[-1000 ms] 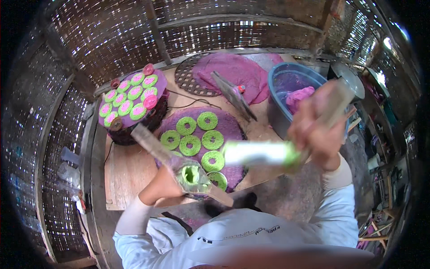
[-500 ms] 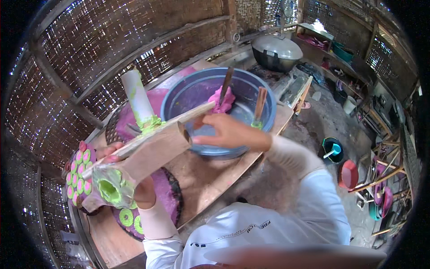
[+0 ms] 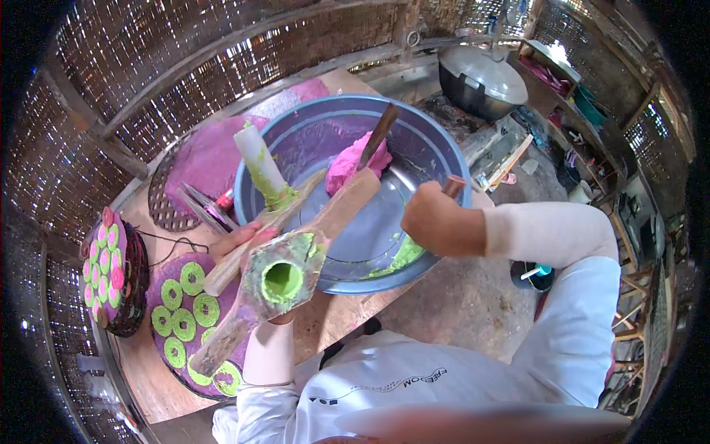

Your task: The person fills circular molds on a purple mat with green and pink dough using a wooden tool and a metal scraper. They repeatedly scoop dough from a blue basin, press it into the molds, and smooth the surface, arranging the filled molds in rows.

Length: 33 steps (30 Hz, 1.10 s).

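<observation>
My left hand (image 3: 240,238) grips a wooden hand press, its fingers wrapped over the plunger's bar while the block hides the rest of the hand. The press block (image 3: 255,265) has a round hole ringed with green dough. Beside it, the plunger (image 3: 260,164) is a white cylinder smeared green at its base. My right hand (image 3: 442,220) is closed around a wooden stick (image 3: 454,185), over the right side of a blue-grey basin (image 3: 340,287). Green dough (image 3: 405,256) lies in the basin under that hand. A pink dough lump (image 3: 346,172) with a dark wooden stick (image 3: 379,133) in it sits farther back.
Green dough rings (image 3: 184,324) lie on a round purple-covered tray at left. Stacked trays (image 3: 111,274) bearing pink and green pieces stand beyond. A pink-covered woven tray (image 3: 207,159) is behind. A large lidded pot (image 3: 484,83) sits at the back right.
My right hand has left the press and moved right, closing on the wooden stick in the basin. The press has tilted, its holed end now facing up and nearer the basin.
</observation>
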{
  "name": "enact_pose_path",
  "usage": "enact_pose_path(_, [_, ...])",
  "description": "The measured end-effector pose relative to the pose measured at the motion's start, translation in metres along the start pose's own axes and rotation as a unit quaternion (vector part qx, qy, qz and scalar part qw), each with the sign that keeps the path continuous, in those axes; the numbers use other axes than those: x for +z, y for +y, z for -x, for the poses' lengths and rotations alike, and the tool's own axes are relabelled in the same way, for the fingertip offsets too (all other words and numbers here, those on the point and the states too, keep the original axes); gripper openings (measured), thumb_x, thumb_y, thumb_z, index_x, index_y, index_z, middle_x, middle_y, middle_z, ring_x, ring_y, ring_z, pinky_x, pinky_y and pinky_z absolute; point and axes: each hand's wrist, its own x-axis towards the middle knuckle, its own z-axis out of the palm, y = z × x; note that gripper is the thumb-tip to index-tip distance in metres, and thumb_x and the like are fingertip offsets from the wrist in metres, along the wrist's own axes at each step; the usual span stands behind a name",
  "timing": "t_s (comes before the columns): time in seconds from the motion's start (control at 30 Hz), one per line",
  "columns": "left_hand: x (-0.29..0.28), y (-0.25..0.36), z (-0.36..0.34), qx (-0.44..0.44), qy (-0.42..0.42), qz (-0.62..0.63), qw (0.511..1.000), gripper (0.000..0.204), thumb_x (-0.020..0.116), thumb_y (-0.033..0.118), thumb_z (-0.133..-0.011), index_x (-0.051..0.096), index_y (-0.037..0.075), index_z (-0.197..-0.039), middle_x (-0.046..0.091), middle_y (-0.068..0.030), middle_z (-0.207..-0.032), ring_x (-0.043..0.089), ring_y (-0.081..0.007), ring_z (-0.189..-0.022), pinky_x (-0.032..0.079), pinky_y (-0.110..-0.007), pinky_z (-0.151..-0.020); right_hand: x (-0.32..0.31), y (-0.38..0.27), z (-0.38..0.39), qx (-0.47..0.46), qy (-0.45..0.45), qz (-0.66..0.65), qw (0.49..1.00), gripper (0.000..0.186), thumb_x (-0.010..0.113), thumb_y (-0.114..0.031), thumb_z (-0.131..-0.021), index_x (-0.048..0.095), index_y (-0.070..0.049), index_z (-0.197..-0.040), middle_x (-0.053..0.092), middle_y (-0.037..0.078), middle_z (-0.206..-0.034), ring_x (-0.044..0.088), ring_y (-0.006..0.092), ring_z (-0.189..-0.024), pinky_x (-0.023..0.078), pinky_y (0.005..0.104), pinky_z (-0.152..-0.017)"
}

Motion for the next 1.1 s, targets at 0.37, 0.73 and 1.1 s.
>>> enact_pose_path(0.37, [-0.027,0.025,-0.086,-0.701,-0.284,0.276,0.593,0.034,0.044,0.022,-0.088,0.046,-0.004,-0.110,0.057,-0.0206,-0.099,0.059,-0.0267,-0.090,0.050,-0.039,-0.081,-0.029,0.031,0.017,0.070,-0.083,-0.115,0.987,0.007,0.060,-0.016,-0.065,0.065,-0.016,-0.062,0.062,0.003,-0.061,0.061,0.0202,-0.061,0.037,0.0319,-0.048])
enact_pose_path(0.73, [-0.022,0.012,-0.091,-0.742,-0.161,0.222,0.612,0.029,0.049,0.018,-0.087,0.052,-0.003,-0.107,0.060,-0.0175,-0.095,0.060,-0.0224,-0.086,0.051,-0.034,-0.079,0.058,0.053,-0.010,0.055,-0.133,-0.159,0.977,0.010,0.059,-0.017,-0.067,0.066,-0.009,-0.067,0.065,0.009,-0.070,0.064,0.0226,-0.070,0.048,0.0340,-0.059])
enact_pose_path(1.1, [0.002,-0.016,-0.021,-0.217,0.010,-0.064,0.974,0.027,0.069,0.011,-0.073,0.057,-0.003,-0.093,0.059,-0.0122,-0.084,0.060,-0.0195,-0.078,0.049,-0.029,-0.073,0.035,0.034,-0.017,0.037,-0.199,-0.252,0.946,0.012,0.058,-0.013,-0.065,0.066,-0.006,-0.071,0.064,0.013,-0.072,0.064,0.0274,-0.071,0.050,0.0368,-0.062])
